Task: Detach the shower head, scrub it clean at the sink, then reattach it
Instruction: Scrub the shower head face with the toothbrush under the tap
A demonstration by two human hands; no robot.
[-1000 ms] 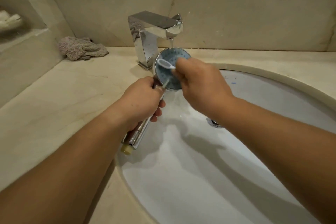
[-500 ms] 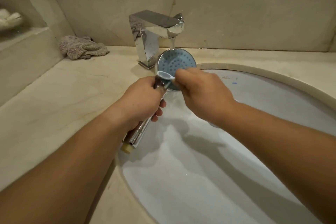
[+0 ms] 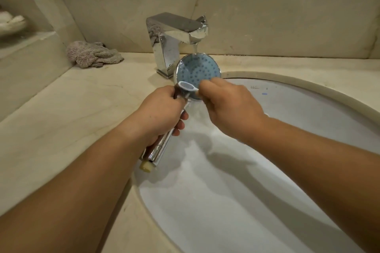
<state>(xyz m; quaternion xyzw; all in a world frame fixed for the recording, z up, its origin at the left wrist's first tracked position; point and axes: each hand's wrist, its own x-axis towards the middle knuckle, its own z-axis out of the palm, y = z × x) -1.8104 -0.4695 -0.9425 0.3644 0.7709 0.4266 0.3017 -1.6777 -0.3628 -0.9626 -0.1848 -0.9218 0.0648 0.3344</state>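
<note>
The shower head [image 3: 198, 68] sits face-up under the running tap [image 3: 176, 33], over the back rim of the sink [image 3: 308, 90], its blue nozzle plate catching the stream. Over the past second the brush [image 3: 188, 86] has slid from the middle of the plate down to its near edge, a stroke that suggests scrubbing is well under way, with reattachment still to come. The left hand [image 3: 162, 113] wraps the chrome handle; the right hand [image 3: 228, 107] pinches the brush by its stem. A grey cloth [image 3: 92, 53] lies crumpled at the desk's back left corner.
</note>
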